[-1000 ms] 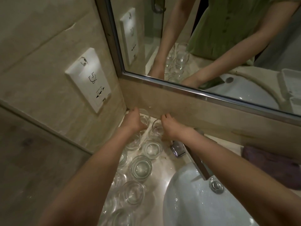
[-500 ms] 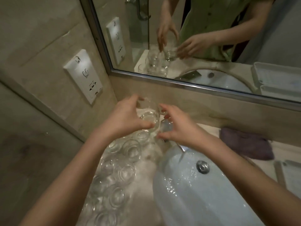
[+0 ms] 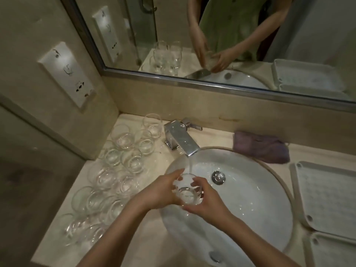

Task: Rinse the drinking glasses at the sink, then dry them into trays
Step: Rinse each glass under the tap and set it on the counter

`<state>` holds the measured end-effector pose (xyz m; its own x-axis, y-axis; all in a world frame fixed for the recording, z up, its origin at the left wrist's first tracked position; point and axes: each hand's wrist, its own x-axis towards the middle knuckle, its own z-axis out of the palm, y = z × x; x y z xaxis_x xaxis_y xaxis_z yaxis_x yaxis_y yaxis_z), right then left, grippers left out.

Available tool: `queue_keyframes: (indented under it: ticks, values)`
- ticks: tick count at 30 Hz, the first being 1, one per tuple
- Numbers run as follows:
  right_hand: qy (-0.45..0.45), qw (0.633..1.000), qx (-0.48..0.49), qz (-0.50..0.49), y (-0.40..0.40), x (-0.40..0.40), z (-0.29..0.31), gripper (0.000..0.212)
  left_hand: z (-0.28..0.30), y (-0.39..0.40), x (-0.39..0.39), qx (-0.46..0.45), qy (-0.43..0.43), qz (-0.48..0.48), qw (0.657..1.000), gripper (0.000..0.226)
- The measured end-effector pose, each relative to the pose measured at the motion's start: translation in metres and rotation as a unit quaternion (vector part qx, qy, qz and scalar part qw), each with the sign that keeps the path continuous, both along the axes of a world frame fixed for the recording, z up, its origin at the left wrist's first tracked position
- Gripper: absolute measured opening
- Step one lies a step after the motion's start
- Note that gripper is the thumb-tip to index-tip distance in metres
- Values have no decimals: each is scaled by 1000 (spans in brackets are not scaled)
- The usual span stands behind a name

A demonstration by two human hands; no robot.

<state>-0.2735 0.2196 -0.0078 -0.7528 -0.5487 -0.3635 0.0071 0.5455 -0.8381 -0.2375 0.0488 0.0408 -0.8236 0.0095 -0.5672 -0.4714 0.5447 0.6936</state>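
Note:
A clear drinking glass is held upright over the white sink basin, under a thin stream of water running from the chrome faucet. My left hand grips its left side. My right hand curls round its right side and bottom. Several more clear glasses stand in rows on the counter left of the basin. Two pale trays lie on the counter to the right, the nearer tray partly cut off by the frame.
A purple cloth lies behind the basin at the right. A wall mirror runs along the back. A white socket plate sits on the left wall. The drain stopper is in the basin's middle.
Both hands lifted one glass from the back row by the wall and brought it toward me, over the basin and under the running water. The view tilted down toward the sink.

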Motion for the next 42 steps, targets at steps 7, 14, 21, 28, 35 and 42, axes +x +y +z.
queue_keyframes:
  ticks: [7, 14, 21, 28, 35, 42]
  values:
    - [-48, 998, 34, 7, 2, -49, -51, 79, -59, 19, -34, 34, 14, 100, 994, 77]
    - [-48, 993, 88, 67, -7, -85, -67, 93, -90, 8, -49, 95, 19, 153, 983, 70]
    - [-64, 984, 115, 120, -13, -104, -66, 80, -105, -3, -50, 168, -58, 202, 963, 63]
    - [-76, 995, -35, -57, -10, -77, -77, 67, -108, 3, -63, 140, 23, 152, 978, 65]
    - [-76, 991, 74, 86, -16, -112, -60, 79, -114, 1, -48, 251, -45, 243, 936, 65]
    - [-89, 992, -40, -75, -12, -80, -85, 79, -111, -1, -62, 134, 50, 138, 980, 60]
